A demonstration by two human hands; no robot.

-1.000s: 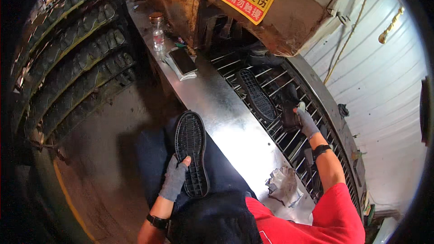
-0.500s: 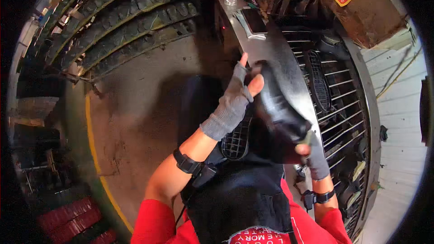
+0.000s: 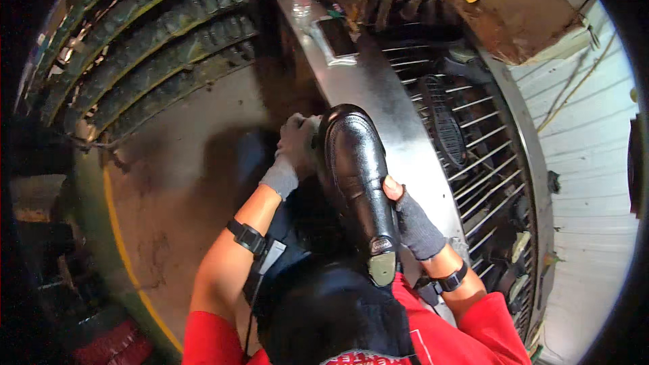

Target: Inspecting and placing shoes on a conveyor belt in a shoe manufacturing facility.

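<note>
Clearly, a shiny black shoe (image 3: 355, 169) is held above the person's lap beside the metal desk, its toe pointing away and its top facing up. The right hand (image 3: 414, 222), in a grey fingerless glove, grips it along the right side toward the heel, thumb on the leather. The left hand (image 3: 297, 140), gloved alike, is curled at the toe's left side; its fingertips are hidden, so I cannot tell how firmly it holds. Farther along the desk (image 3: 378, 94) lie a dark phone (image 3: 338, 35) and a clear bottle (image 3: 302, 1). To the right, a black sole (image 3: 443, 122) rests on metal bars (image 3: 471, 104).
</note>
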